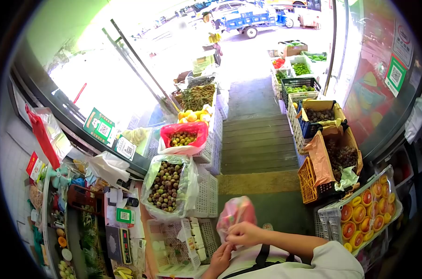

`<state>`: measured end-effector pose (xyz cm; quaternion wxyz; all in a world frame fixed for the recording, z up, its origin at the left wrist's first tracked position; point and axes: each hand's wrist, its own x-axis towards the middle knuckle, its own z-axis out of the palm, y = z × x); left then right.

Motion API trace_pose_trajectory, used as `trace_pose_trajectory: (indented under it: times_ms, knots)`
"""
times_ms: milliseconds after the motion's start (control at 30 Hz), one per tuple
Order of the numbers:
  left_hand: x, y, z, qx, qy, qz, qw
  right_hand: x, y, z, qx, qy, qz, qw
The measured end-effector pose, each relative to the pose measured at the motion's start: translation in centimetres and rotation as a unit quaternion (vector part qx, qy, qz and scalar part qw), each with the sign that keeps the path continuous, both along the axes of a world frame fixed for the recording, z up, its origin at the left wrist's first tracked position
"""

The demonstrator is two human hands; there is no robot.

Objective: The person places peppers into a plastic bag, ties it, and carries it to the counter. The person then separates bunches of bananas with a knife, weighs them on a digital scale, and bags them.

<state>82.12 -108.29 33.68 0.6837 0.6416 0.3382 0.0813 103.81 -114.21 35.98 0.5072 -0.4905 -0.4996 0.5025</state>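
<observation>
A clear plastic bag (237,212) with pinkish-red contents is in front of my body at the lower middle; I cannot make out what is inside. My right hand (246,233) is closed round the gathered neck of this bag. Just below and to the left, my left hand (222,255) is closed too, its fingertips pinched together close to the right fingers. What the left fingers pinch, perhaps the bag's twisted end, is too small to tell. White plastic crates (173,267) stand to the left of my hands.
A wooden walkway (257,144) runs out to the street between fruit crates. At left are a bag of dark round fruit (166,186) and a scale (118,244). Grapes in a cardboard box (341,156) and packed orange fruit (367,214) stand at right. A person (211,32) is outside.
</observation>
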Motion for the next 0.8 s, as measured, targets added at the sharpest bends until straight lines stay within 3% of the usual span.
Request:
trace_pose_trajectory:
  times_ms: [33,67,133,167,233,267,300,333,367,400,433,467,500,600,633,700,800]
  knots:
    - [1.9,0.5,1.7,0.092,-0.013,-0.049,0.994,1.3,-0.7,0.2,-0.047,0.067,-0.055,0.995]
    - [3.3,1.4,2.5,0.093,-0.016,-0.054,0.994,1.9,-1.4,-0.1,0.001,0.044,-0.096,0.994]
    - [5.8,2.9,3.1,0.290,0.030,-0.165,0.942,2.9,-2.9,-1.8,0.041,0.014,-0.158,0.987]
    - [6.5,3.2,2.7,0.289,0.026,-0.167,0.942,3.2,-3.8,-0.8,0.040,0.011,-0.160,0.986]
    - [8.3,4.2,1.2,0.230,-0.006,-0.231,0.945,3.5,-5.3,1.5,-0.106,0.061,-0.165,0.979]
    - [9.1,4.9,1.5,0.233,-0.006,-0.237,0.943,3.3,-5.6,0.6,-0.102,0.062,-0.172,0.978]
    - [10.0,5.7,1.9,0.212,-0.011,-0.260,0.942,3.1,-5.9,-1.0,-0.008,-0.155,-0.183,0.971]
    - [10.7,6.3,2.0,0.190,-0.017,-0.281,0.940,2.6,-6.0,-1.9,0.083,-0.367,-0.182,0.908]
    - [11.1,6.9,1.5,0.192,-0.023,-0.285,0.939,2.1,-5.8,-1.7,0.082,-0.372,-0.185,0.906]
    - [11.3,7.4,0.6,0.174,-0.031,-0.300,0.937,1.4,-5.9,-1.2,-0.053,-0.243,-0.218,0.944]
    - [11.3,7.8,0.0,0.155,-0.036,-0.317,0.935,0.2,-5.7,-1.3,-0.188,-0.101,-0.246,0.946]
    - [11.4,8.3,-0.6,0.112,-0.035,-0.294,0.949,-1.2,-5.0,-2.0,-0.138,-0.124,-0.334,0.924]
    - [11.2,8.7,-1.2,0.107,-0.033,-0.305,0.946,-2.1,-4.6,-2.3,-0.144,-0.119,-0.343,0.920]
    - [11.0,9.5,-2.2,0.056,-0.018,-0.279,0.959,-4.6,-2.6,0.6,-0.225,-0.069,-0.452,0.861]
    - [10.8,9.6,-1.9,0.072,-0.038,-0.311,0.947,-5.4,-2.6,-0.2,-0.228,-0.062,-0.468,0.852]
    - [10.6,10.0,-0.9,0.102,0.013,-0.415,0.904,-7.4,-3.6,-2.4,-0.244,-0.201,-0.436,0.843]
    - [10.1,9.4,-2.8,0.119,-0.033,-0.526,0.842,-11.0,-3.9,-1.3,-0.257,-0.179,-0.530,0.788]
